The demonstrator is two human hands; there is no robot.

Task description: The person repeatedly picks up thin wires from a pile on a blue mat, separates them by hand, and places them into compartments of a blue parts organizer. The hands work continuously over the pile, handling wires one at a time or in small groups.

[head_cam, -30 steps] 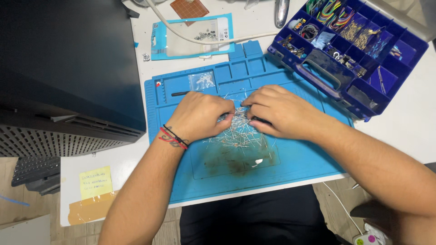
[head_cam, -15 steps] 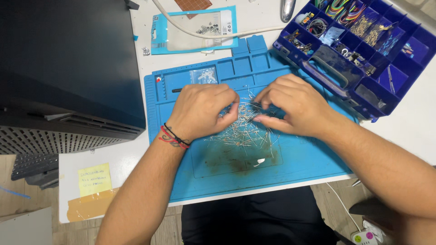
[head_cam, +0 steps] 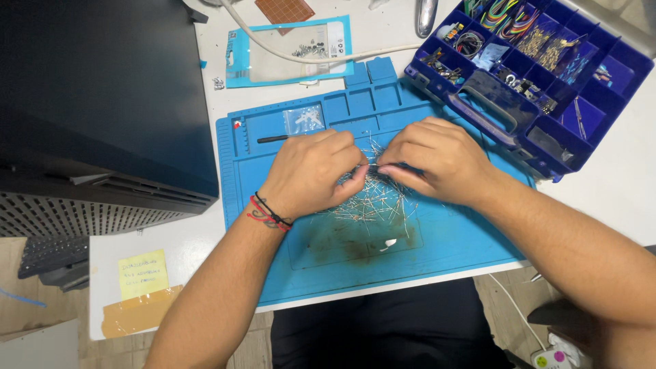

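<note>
From the head camera, looking straight down: both hands meet over a blue work mat (head_cam: 451, 246) on a white table (head_cam: 615, 184). The left hand (head_cam: 311, 171) has its fingers curled in, thumb and forefinger pinched on a small bundle of thin metal wires. The right hand (head_cam: 437, 160) mirrors it, fingers bent, fingertips pinching the same bundle from the other side, the two sets of fingertips almost touching. Just below them a loose heap of wires (head_cam: 372, 201) lies spread on the middle of the mat, some strands under the hands. A red and black wristband (head_cam: 268, 213) sits on the left wrist.

Near the mat's top edge lie a small clear bag (head_cam: 304, 119) and a thin black tool (head_cam: 277, 139). To the upper right a dark blue parts box (head_cam: 547, 143) stands open, its compartments filled with small parts and coloured wires. A blue-edged packet (head_cam: 287, 51) lies above the mat, a white cable (head_cam: 321, 58) across it. A big black case (head_cam: 102, 89) fills the left.
</note>
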